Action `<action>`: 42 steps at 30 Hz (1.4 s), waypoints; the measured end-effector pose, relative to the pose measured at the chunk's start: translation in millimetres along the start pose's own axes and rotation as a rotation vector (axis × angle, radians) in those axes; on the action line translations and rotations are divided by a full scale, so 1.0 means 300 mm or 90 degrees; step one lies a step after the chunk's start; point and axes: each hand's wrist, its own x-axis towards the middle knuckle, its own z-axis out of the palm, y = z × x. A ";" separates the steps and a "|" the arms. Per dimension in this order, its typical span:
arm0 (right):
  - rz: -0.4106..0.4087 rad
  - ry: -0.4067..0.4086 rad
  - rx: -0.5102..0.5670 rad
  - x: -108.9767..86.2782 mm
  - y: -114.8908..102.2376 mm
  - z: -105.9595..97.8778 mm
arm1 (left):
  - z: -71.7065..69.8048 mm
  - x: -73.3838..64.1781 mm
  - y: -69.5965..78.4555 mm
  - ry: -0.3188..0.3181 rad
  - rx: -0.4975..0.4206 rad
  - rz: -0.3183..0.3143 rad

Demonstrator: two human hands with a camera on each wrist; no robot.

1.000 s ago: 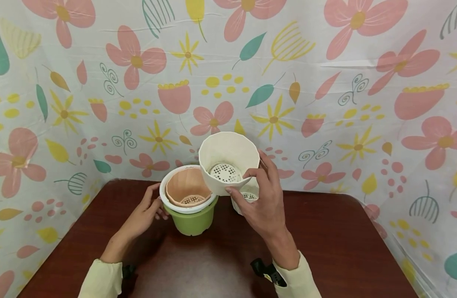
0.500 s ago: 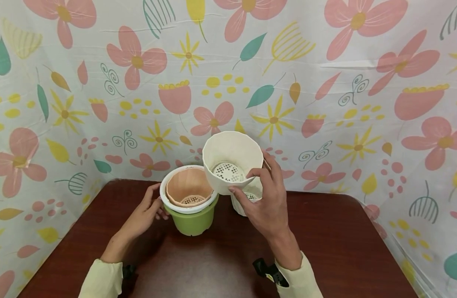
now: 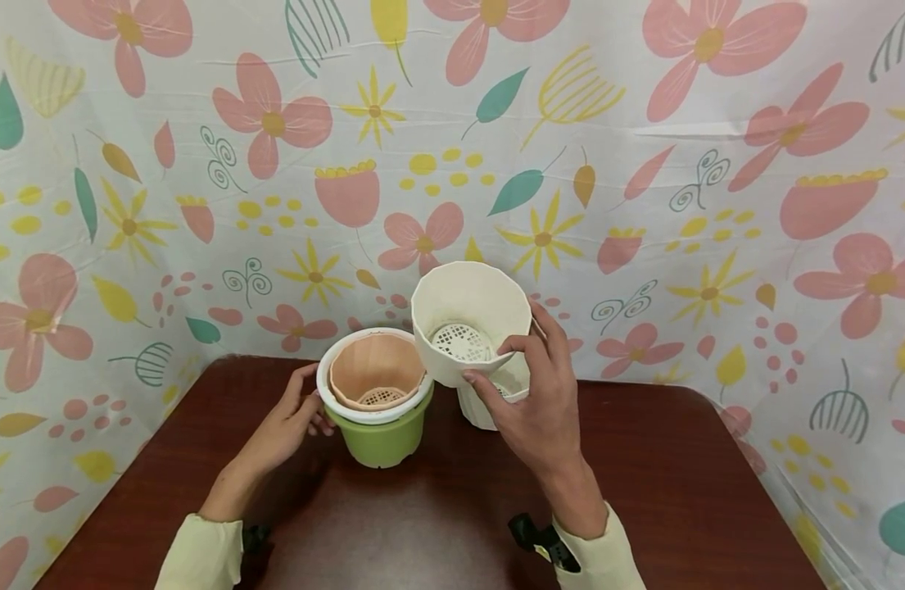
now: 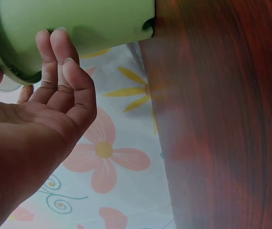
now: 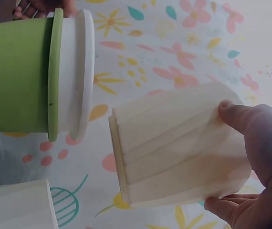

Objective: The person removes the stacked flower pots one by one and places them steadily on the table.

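Observation:
In the head view, my right hand [image 3: 535, 393] holds up a cream plastic flowerpot [image 3: 463, 307], tilted so its slotted drain base shows. The thumb lies against its outside and a finger bends over the rim. On the left stands a nested stack: a peach flowerpot [image 3: 369, 369] inside a white one [image 3: 323, 385], inside a green flowerpot [image 3: 382, 442]. Beside it is my left hand [image 3: 278, 426], thumb and index finger touching the stack's rim. In the left wrist view, the other fingers [image 4: 63, 45] bend loosely beside the green pot's wall [image 4: 112, 21].
Another whitish flowerpot [image 3: 477, 410] stands on the dark wooden table [image 3: 393, 533], partly hidden behind the raised pot and right hand. A flower-printed cloth [image 3: 629, 164] hangs directly behind the table's back edge.
My right hand has shifted a little to the right with the cream flowerpot, further from the stack's middle. The left hand and the stack stay where they were.

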 end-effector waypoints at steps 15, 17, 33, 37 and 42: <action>0.011 0.010 -0.040 -0.012 0.024 -0.042 | -0.003 -0.005 -0.004 -0.006 0.000 -0.005; 0.014 0.007 -0.047 -0.014 0.026 -0.045 | -0.003 -0.004 -0.004 -0.006 0.000 -0.004; 0.012 -0.007 -0.055 -0.023 0.043 -0.072 | 0.000 -0.008 -0.003 -0.008 -0.009 0.012; 0.006 -0.003 -0.058 -0.024 0.045 -0.080 | -0.001 -0.006 -0.001 -0.008 -0.009 0.009; -0.003 0.012 -0.047 -0.019 0.049 -0.085 | -0.001 -0.003 -0.003 -0.009 -0.013 0.010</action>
